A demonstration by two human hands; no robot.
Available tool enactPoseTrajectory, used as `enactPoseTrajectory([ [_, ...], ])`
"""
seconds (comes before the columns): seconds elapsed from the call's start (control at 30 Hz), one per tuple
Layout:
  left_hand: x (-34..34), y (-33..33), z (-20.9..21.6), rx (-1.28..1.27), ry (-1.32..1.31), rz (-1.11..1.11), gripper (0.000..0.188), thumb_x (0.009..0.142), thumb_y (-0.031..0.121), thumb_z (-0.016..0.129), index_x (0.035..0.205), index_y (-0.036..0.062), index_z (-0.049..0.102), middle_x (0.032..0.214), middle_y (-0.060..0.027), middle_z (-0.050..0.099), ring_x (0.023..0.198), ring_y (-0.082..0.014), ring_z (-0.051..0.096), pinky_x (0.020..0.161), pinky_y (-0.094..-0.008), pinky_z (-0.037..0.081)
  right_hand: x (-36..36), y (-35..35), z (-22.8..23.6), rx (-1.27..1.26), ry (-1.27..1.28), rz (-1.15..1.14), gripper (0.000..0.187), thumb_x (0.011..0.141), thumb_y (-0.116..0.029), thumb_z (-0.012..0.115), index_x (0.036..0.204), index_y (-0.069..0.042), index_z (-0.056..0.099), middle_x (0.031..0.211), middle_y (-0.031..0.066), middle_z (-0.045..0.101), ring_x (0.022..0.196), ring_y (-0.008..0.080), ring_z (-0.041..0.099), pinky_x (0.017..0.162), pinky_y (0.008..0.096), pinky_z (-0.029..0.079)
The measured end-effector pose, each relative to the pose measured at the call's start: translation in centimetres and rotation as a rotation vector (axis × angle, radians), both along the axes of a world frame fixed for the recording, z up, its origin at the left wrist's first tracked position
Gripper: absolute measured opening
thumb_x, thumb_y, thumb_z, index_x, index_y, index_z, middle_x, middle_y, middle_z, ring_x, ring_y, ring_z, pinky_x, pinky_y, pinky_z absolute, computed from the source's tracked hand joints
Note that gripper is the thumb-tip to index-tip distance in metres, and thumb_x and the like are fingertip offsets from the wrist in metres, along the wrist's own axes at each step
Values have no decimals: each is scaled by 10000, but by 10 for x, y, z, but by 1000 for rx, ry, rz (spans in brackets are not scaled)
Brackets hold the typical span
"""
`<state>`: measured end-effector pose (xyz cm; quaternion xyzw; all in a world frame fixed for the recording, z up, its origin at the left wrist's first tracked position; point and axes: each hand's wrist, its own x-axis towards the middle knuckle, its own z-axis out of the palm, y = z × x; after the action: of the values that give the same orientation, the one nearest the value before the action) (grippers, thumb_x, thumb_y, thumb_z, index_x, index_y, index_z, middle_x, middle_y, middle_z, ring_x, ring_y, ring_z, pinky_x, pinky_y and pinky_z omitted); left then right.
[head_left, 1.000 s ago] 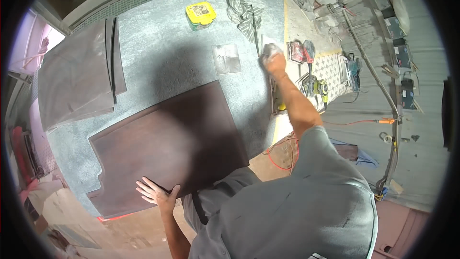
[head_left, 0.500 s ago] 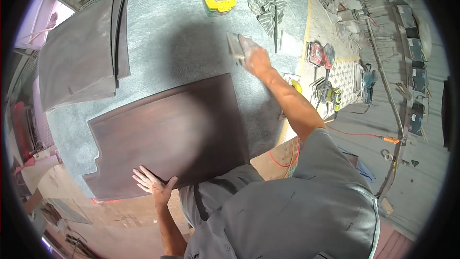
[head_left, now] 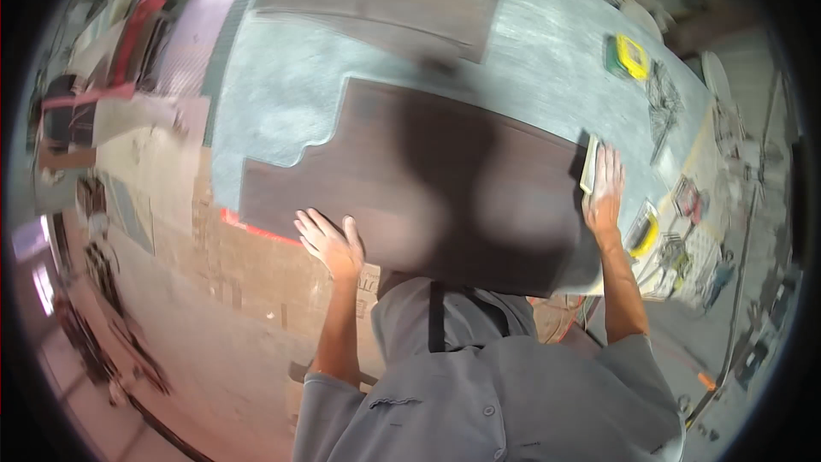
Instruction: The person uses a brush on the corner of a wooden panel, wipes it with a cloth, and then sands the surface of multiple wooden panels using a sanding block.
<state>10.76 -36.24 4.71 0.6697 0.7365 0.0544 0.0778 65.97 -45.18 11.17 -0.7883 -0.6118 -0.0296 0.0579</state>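
Our left hand (head_left: 329,244) lies flat, fingers spread, on the panel's (head_left: 428,188) near edge; our right hand (head_left: 605,188) presses a pad (head_left: 588,164), fingers extended, at its right end. Panel largely unworked, we judge.

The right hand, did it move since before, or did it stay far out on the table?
Yes. The right hand came back from the far side of the grey table, near the yellow tool, to the dark panel's right edge, pressing a pale pad.
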Motion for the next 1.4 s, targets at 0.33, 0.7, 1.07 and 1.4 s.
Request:
enactPoseTrajectory([
  [0.33, -93, 57, -32, 306, -337, 426, 789, 1105, 325, 480, 1674, -141, 195, 1761, -377, 146, 1644, -524, 148, 1343, -587, 133, -409, 193, -60, -7, 303, 632, 767, 856, -191, 734, 1553, 54, 527, 1649, 275, 460, 1561, 452, 399, 1312, 573, 306],
  [0.7, -160, 90, -49, 495, -467, 493, 743, 1113, 321, 515, 1664, -115, 276, 1749, -337, 252, 1626, -532, 214, 1332, -613, 173, -418, 161, -15, -194, 239, 707, 836, 789, -192, 780, 1524, 106, 517, 1603, 300, 510, 1528, 458, 454, 1274, 641, 295],
  [1.07, -161, 88, -49, 488, -645, 629, 746, 1087, 257, 445, 1674, -141, 213, 1758, -350, 211, 1640, -484, 206, 1349, -548, 156, -588, 246, -35, -117, 307, 880, 775, 879, -203, 732, 1560, 86, 501, 1673, 251, 460, 1568, 408, 412, 1290, 608, 287],
  [1.4, -157, 87, -57, 594, -703, 795, 715, 1074, 268, 445, 1627, -160, 300, 1680, -376, 322, 1552, -531, 325, 1304, -574, 243, -611, 263, -28, -111, 277, 1005, 800, 888, -237, 710, 1586, 75, 474, 1672, 246, 451, 1564, 439, 391, 1294, 595, 278],
])
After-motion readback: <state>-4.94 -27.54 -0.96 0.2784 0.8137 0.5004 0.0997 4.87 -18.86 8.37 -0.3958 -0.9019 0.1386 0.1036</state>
